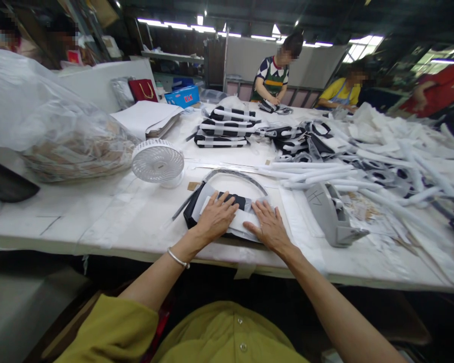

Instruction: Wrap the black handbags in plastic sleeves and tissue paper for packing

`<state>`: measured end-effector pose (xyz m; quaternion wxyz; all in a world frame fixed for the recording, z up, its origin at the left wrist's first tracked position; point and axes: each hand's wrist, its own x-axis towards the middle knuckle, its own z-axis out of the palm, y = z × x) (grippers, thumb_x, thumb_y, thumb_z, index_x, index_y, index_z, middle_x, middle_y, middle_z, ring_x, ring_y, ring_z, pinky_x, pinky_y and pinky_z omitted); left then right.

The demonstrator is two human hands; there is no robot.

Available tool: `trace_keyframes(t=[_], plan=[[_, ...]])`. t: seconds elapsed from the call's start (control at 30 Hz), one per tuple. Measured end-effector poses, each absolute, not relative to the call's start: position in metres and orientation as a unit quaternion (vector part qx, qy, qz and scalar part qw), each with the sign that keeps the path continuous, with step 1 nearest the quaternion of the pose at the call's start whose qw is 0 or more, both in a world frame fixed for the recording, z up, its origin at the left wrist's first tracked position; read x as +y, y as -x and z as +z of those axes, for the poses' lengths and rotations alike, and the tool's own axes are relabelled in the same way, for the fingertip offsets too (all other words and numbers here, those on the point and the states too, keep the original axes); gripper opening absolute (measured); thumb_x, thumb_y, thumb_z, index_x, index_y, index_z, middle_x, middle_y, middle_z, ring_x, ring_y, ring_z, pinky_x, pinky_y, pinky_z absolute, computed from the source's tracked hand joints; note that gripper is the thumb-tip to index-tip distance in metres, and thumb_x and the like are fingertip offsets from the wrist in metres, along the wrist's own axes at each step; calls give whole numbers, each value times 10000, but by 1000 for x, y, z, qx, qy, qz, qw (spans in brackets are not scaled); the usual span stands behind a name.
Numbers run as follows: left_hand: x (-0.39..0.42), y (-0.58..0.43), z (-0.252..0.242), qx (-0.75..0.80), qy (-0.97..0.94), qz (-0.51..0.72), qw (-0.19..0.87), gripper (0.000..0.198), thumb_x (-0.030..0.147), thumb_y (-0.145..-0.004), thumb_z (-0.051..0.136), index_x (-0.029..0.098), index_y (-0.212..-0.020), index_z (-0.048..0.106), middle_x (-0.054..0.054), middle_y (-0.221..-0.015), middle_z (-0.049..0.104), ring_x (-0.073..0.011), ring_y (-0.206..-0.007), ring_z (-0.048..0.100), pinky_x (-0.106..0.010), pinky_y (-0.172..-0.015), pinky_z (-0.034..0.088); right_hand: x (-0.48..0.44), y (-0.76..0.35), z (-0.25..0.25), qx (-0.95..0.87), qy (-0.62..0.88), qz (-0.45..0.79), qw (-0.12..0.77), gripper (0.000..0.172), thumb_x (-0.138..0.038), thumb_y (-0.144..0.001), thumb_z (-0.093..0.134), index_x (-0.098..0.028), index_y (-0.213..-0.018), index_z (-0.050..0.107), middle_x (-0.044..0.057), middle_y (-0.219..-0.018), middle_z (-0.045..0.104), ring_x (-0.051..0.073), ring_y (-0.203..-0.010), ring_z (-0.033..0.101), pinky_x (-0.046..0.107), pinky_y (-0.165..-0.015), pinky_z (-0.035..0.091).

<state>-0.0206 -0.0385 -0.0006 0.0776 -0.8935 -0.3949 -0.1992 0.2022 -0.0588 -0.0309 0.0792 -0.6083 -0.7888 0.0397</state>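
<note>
A folded black-and-white fabric piece [239, 218] wrapped in thin white paper lies at the near edge of the white table [109, 222]. My left hand [216, 218] rests flat on its left half with fingers spread. My right hand [269, 226] presses flat on its right half, fingers stretched out. Neither hand holds anything. A grey curved strap [235, 175] arcs on the table just behind the piece.
A small white fan [158, 161] stands to the left, beside a large clear plastic bag of cardboard pieces [56, 136]. A grey tape dispenser [331, 212] sits to the right. Stacked striped pieces [223, 128] and rolled white paper [382, 156] fill the far table. Other people work at the far side.
</note>
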Motion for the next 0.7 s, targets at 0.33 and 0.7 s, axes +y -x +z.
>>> trace_keyframes(t=[0.33,0.7], plan=[[-75,26,-33,-459,856,-223,80,402,178,-971,403,125,-1355,510,-169,-1326,616,-260,-1190,604,-436,-1003,474,-59,-200,-25,-808,584,51,60,804,-721,-902,361,-192,-1507,362,91,-1572,334,281,-1481,198,551,-1192,81],[-59,12,-12,-256,940,-208,-85,437,59,-904,414,133,-1327,496,-114,-1285,646,-183,-1207,593,-360,-1077,444,-61,-200,-26,-813,579,7,59,639,-523,-954,407,-182,-1494,388,117,-1555,365,304,-1462,249,562,-1174,131]])
